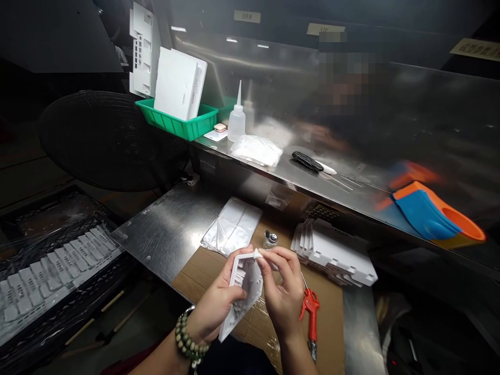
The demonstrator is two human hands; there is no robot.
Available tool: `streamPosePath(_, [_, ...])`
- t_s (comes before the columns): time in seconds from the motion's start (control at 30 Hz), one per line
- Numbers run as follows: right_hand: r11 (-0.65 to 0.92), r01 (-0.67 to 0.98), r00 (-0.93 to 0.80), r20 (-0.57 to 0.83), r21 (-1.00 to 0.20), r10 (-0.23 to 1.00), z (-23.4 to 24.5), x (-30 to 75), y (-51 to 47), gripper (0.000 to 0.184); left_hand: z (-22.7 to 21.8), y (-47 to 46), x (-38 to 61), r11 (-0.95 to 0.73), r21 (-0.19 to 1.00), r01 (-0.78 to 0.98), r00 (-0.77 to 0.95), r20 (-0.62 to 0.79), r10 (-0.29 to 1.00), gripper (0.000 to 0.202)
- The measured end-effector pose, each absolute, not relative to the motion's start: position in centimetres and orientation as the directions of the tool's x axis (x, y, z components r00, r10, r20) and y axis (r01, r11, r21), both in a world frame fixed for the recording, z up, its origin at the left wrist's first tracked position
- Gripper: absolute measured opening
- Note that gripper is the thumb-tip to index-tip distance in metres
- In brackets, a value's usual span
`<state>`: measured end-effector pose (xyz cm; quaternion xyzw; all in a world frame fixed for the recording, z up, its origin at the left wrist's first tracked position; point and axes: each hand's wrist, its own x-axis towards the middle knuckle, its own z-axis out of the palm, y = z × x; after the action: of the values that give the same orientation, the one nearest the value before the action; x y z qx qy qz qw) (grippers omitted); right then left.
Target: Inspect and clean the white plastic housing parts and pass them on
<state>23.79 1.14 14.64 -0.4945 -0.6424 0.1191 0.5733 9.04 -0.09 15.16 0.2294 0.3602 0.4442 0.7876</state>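
Observation:
My left hand (219,302) grips a white plastic housing (253,284) by its side, with the thumb over its ribbed inner face. The housing is tilted up above the cardboard. My right hand (285,286) is closed in a pinch at the top corner of the housing. A small bit of white shows at its fingertips; what it is I cannot make out. Just beyond the hands stands a small bottle with a metal top (271,239). A red air blow gun (311,312) lies to the right of my right hand.
Cardboard (328,323) covers part of the metal table (160,229). Clear plastic bags (234,224) and stacked white panels (336,250) lie on it. The shelf holds a green bin (187,127), a squeeze bottle (236,122), thin-shafted tools (312,162) and a blue-orange holder (429,211).

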Motion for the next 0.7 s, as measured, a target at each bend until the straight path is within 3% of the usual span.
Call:
streamPosePath(0.23, [0.439,0.506,0.134,0.571,-0.742,0.810,13.7,24.1,1.6,0.019,14.2,0.0,8.9,0.546,0.653,-0.525,0.370,-0.402,0.837,0.084])
streamPosePath(0.33, [0.250,0.547,0.247,0.439,-0.799,0.864,10.8,26.0,2.9,0.018,14.3,0.4,8.3,0.589,0.596,-0.546,0.381,-0.449,0.808,0.091])
streamPosePath(0.5, [-0.105,0.589,0.457,0.223,-0.801,0.861,1.6,31.2,4.7,0.050,14.2,1.2,5.8,0.620,0.494,-0.609,0.368,-0.517,0.773,0.107])
streamPosePath(0.7, [-0.330,0.663,0.451,0.007,-0.672,0.892,-6.7,32.2,3.0,0.036,13.5,1.4,2.7,0.625,0.450,-0.638,0.387,-0.515,0.765,0.110])
